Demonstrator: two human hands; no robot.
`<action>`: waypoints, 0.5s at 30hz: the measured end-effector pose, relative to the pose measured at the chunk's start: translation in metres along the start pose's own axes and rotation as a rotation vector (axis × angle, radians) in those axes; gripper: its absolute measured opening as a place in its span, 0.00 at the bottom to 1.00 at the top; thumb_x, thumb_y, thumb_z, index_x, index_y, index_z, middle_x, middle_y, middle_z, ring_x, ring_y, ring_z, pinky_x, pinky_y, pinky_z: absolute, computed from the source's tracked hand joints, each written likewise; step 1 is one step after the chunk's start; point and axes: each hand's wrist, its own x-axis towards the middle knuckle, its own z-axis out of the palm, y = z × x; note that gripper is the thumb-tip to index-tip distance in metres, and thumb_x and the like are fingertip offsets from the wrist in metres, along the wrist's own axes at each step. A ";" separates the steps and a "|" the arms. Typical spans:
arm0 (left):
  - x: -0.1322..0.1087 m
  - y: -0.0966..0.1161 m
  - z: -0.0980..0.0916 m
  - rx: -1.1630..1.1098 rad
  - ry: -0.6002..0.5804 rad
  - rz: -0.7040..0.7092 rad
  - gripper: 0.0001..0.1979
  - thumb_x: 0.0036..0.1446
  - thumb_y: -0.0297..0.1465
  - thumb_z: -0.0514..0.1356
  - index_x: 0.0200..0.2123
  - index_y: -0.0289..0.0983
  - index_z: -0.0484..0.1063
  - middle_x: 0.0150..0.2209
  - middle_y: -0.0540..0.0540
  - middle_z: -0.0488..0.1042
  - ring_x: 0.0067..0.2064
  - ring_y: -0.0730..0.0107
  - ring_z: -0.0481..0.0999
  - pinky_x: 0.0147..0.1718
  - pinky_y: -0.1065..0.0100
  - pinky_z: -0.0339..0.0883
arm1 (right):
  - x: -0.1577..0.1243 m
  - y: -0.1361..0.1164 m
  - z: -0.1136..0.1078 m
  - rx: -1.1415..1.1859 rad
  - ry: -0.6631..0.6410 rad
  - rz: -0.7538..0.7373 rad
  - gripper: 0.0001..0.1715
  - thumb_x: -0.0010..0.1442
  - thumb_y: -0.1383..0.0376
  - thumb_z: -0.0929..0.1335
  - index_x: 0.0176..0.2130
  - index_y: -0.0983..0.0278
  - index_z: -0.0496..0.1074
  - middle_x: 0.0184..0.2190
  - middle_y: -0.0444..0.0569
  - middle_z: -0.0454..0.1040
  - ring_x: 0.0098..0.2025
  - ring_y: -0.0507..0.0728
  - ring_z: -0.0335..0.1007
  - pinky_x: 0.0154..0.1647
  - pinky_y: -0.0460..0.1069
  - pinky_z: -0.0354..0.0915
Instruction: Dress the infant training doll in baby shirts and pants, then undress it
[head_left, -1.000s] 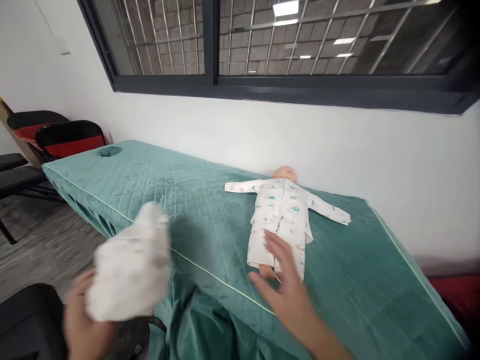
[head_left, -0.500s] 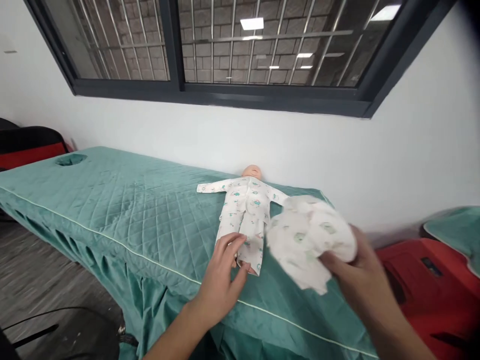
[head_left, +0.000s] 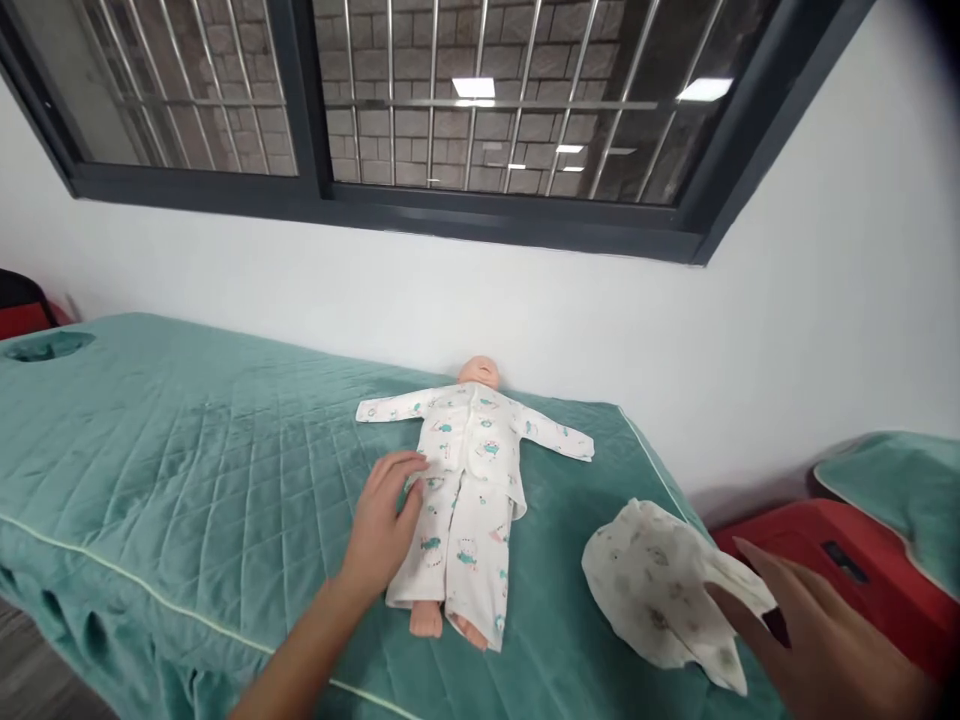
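Fingers (head_left: 399,467) of left hand (head_left: 379,530) apart, flat on doll (head_left: 469,450) hip, likely steadying it on bed (head_left: 187,450). Right hand (head_left: 817,640) fingers apart, touching bundled cloth (head_left: 652,585), near right.

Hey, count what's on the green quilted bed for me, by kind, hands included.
Baby doll: 1
Loose white printed cloth: 1
Hands: 2 (left hand resting on the baby doll, right hand at the cloth's edge)
Total: 4
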 end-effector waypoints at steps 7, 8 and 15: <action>0.139 -0.031 0.064 0.120 -0.138 0.092 0.15 0.62 0.25 0.53 0.50 0.37 0.72 0.53 0.42 0.74 0.57 0.60 0.70 0.59 0.56 0.63 | 0.064 -0.177 0.088 0.458 -0.228 -0.201 0.21 0.64 0.58 0.62 0.55 0.57 0.67 0.56 0.52 0.70 0.58 0.63 0.66 0.58 0.61 0.63; 0.155 -0.037 0.072 0.116 -0.180 0.086 0.15 0.62 0.25 0.54 0.50 0.37 0.72 0.53 0.42 0.74 0.57 0.59 0.71 0.59 0.57 0.63 | 0.081 -0.192 0.108 0.512 -0.241 -0.172 0.21 0.64 0.58 0.62 0.55 0.58 0.67 0.55 0.52 0.70 0.58 0.63 0.66 0.59 0.60 0.63; 0.178 -0.071 0.106 -0.004 -0.221 0.009 0.16 0.65 0.28 0.50 0.48 0.38 0.75 0.51 0.44 0.77 0.54 0.61 0.74 0.57 0.58 0.65 | 0.151 -0.199 0.200 0.736 -0.261 0.081 0.21 0.62 0.58 0.63 0.52 0.62 0.69 0.54 0.53 0.71 0.58 0.62 0.64 0.60 0.59 0.60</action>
